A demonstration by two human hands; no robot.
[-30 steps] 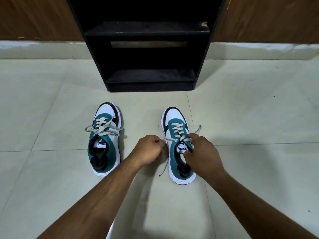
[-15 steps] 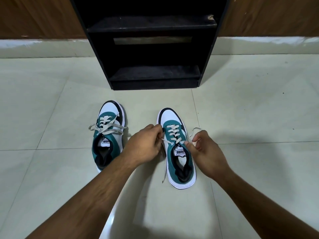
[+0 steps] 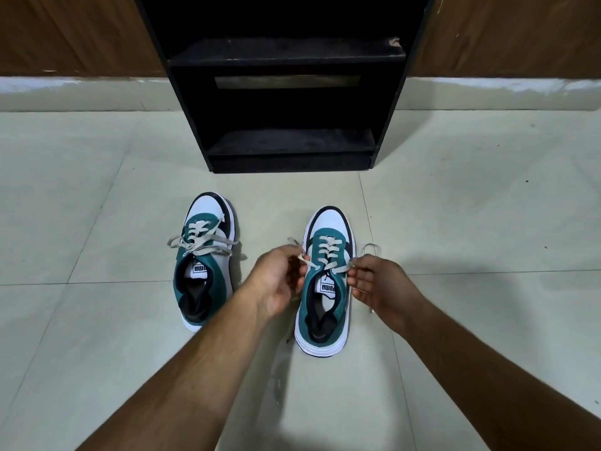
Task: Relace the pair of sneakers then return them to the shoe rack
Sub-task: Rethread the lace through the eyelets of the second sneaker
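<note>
Hands [image 3: 279, 281] [image 3: 380, 288] pinch lace ends [image 3: 307, 262] over pale floor tiles [image 3: 455, 222] before black rack [image 3: 286, 151].

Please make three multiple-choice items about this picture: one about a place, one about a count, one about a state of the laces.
1. Where do the two sneakers stand?
A. on the floor before the shoe rack
B. on the lowest shelf
C. on a chair

2. How many shoes are on the rack shelves in view?
A. two
B. one
C. none

3. How is the lace of the right sneaker?
A. tied in a bow
B. held, one end in each hand
C. removed

Answers:
1 A, the left sneaker and right sneaker rest on tiles before the shoe rack.
2 C, both shelves are bare.
3 B, the left hand and right hand each pinch an end.
</note>
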